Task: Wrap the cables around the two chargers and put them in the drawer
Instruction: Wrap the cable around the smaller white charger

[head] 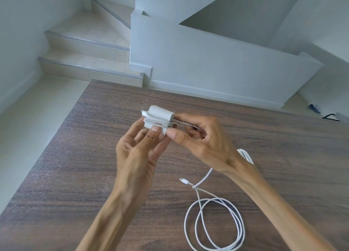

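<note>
A white charger (160, 114) with its white cable wound around it is held above the wooden table (85, 156). My left hand (139, 148) holds the charger from below with thumb and fingertips. My right hand (200, 135) pinches the charger's right end, where the metal plug prongs are, between thumb and fingers. A second white cable (217, 224) lies in loose coils on the table at the lower right, its small connector (184, 181) pointing left. That cable runs up behind my right wrist, and what it joins there is hidden.
The table's far edge meets a white low wall (207, 62). Tiled stairs (85, 52) rise at the back left. Pale floor lies along the table's left side. A dark object (314, 108) lies on the floor at the far right.
</note>
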